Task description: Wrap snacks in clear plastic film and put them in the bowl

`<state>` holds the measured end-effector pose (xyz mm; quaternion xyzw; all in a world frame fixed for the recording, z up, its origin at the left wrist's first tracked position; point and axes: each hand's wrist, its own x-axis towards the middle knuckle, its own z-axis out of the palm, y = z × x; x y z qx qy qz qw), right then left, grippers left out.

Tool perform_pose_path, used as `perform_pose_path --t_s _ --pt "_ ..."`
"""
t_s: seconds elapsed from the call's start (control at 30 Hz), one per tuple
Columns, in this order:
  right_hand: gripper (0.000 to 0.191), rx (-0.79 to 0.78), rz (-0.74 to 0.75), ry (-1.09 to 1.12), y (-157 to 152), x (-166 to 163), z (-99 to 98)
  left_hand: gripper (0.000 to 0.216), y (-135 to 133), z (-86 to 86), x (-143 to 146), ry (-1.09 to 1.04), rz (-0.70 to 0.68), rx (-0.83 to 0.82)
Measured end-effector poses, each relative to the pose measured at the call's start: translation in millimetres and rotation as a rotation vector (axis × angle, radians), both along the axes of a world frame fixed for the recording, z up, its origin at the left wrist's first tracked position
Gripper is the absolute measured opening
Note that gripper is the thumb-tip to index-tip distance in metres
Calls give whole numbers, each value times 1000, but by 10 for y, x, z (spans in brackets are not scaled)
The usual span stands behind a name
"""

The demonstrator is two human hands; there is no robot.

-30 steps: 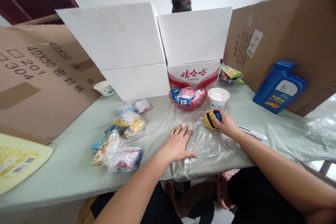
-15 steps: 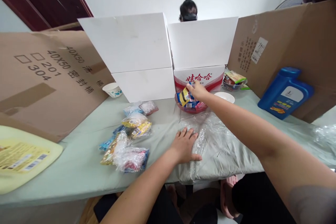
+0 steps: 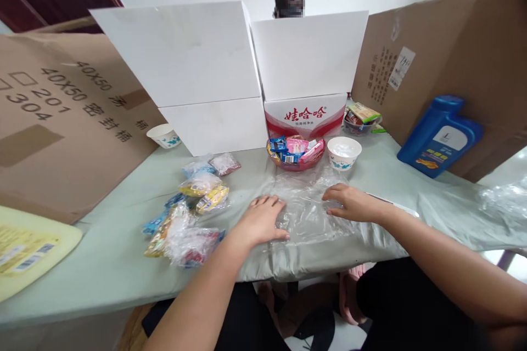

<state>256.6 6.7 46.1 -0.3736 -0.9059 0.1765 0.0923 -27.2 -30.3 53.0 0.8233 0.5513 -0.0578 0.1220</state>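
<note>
A sheet of clear plastic film lies spread on the table in front of me. My left hand rests flat on its left edge, fingers spread. Over its right side is my right hand, fingers apart and nothing in them. Behind the film stands a red bowl of blue and pink snack packets. A white paper bowl with a leaf pattern stands to its right. Left of my left hand lie several film-wrapped packets. A thin, pale flat object is partly hidden under my right forearm.
White boxes stand behind the bowls, with a person beyond them. Cardboard panels flank the table. A blue bottle leans at right, near a clear tub of packets. A yellow container and another paper bowl are at left.
My right hand has let go of the yellow packet it held over the red bowl and come back toward me, over the film. My left hand stays on the film. The view has shifted slightly.
</note>
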Motion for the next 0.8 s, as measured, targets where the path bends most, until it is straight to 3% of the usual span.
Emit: perform_pose_path --t_s 0.13,0.27,0.33,0.47,0.53,0.63,0.73,0.8 --pt "35 27 -35 141 -118 248 -132 67 6 97 -39 -32 26 135" --pt "36 59 8 245 -189 347 -50 24 -149 276 102 -180 -79 317" --pt "39 15 105 252 -236 369 9 20 -264 346 200 -226 -179 195" --pt "51 -117 274 81 -357 379 42 47 -428 312 361 -79 -247 -121" --pt "47 -109 251 11 -409 379 33 37 -451 244 398 29 -232 -139" --pt "19 -88 219 -12 -458 403 61 7 -446 208 373 37 -261 -148" --pt "18 -171 229 -4 -492 466 174 12 -447 300 271 -71 -291 -213" --pt "17 -318 245 7 -511 510 271 12 -446 391 187 -152 -299 -308"
